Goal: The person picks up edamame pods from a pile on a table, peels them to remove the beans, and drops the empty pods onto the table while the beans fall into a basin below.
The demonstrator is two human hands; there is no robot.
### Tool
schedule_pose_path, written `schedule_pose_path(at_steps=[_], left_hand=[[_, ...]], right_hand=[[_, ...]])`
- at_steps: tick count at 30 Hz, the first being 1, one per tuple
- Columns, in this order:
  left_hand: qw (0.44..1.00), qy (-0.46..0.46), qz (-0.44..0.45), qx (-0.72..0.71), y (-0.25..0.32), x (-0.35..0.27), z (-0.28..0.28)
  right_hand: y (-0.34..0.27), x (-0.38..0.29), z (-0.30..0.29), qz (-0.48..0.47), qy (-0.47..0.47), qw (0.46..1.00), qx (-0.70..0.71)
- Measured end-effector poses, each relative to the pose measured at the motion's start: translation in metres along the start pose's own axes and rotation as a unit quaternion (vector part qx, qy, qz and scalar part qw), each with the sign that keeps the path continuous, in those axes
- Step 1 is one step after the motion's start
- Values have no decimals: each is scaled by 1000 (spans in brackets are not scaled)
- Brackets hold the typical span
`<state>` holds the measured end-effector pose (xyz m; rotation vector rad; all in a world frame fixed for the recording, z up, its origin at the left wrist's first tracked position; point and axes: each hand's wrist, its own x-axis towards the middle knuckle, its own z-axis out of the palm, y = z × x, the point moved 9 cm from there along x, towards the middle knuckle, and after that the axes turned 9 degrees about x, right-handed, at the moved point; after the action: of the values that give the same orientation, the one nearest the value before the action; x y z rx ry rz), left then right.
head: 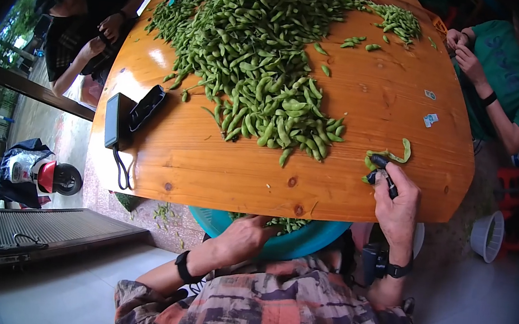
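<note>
My right hand [398,203] is over the right front part of the wooden table [219,171], with black covers on its thumb and fingers. It pinches a green soybean pod [370,163]; an opened pod shell [405,151] curls just beyond the fingertips. Below the table's front edge, my left hand [243,237] reaches into a teal plastic basin [297,248]. Green beans [288,225] show inside the basin beside that hand. Its fingertips are partly hidden, so I cannot see whether they hold anything. A large heap of soybean pods [263,55] spreads down the middle of the table.
A black boxy device with a strap [119,120] and an open black case [147,108] lie at the table's left. A smaller pod pile [398,22] is at the far right. People sit at both sides. A white bucket [487,236] stands on the right floor.
</note>
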<state>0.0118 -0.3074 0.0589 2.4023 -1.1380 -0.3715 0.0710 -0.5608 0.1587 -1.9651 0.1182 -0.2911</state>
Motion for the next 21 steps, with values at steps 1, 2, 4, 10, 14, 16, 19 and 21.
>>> schedule_pose_path(at_steps=[1, 2, 4, 10, 14, 16, 19, 21], left_hand=[[998, -49, -25, 45, -6, 3, 20], [998, -48, -24, 43, -8, 13, 27], [978, -183, 8, 97, -6, 33, 60], [987, 85, 52, 125, 3, 52, 57], [965, 91, 59, 237, -8, 44, 60], [955, 45, 33, 292, -15, 43, 74], [967, -45, -23, 249, -30, 41, 74], [985, -86, -42, 146, -35, 41, 74]], right_hand=[[-3, 0, 3, -8, -7, 1000, -5], [-3, 0, 7, -15, -14, 1000, -11], [-7, -2, 8, -17, -17, 1000, -14], [-11, -8, 11, -41, -23, 999, -9], [-5, -12, 10, -44, -23, 999, 7], [-4, -13, 10, -42, -24, 999, 23], [-2, -13, 12, -45, -23, 998, 28], [1, -13, 9, -43, -20, 998, 28]])
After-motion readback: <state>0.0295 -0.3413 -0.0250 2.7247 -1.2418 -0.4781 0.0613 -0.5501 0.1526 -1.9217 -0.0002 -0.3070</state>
